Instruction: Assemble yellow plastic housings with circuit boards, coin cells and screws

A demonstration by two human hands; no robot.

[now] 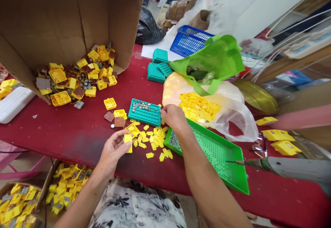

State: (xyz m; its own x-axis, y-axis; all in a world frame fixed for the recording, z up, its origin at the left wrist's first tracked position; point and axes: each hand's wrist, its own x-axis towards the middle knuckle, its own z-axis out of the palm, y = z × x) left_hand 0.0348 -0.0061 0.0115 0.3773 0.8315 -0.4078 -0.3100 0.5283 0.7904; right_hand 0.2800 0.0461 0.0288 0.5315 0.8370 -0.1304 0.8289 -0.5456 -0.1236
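My left hand (115, 148) is closed around a small yellow plastic housing (128, 142) above the table's front part. My right hand (172, 116) is at the right end of a teal ridged tray (141, 117), its thumb and fingers pinched together. Whether anything is between them is hidden. Small round silver button cells (141, 105) lie in the tray's grooves. Just beyond my left hand lie open yellow housings (120, 114) and brown square plates (119, 122). Small flat yellow covers (155, 138) are scattered between my hands.
A cardboard box (103, 21) on its side spills yellow housings at left. A green tray (219, 159) with small metal screws lies under my right forearm. An electric screwdriver (289, 166) juts in from the right. Behind are a plastic bag (232, 100) and green bag (224, 55).
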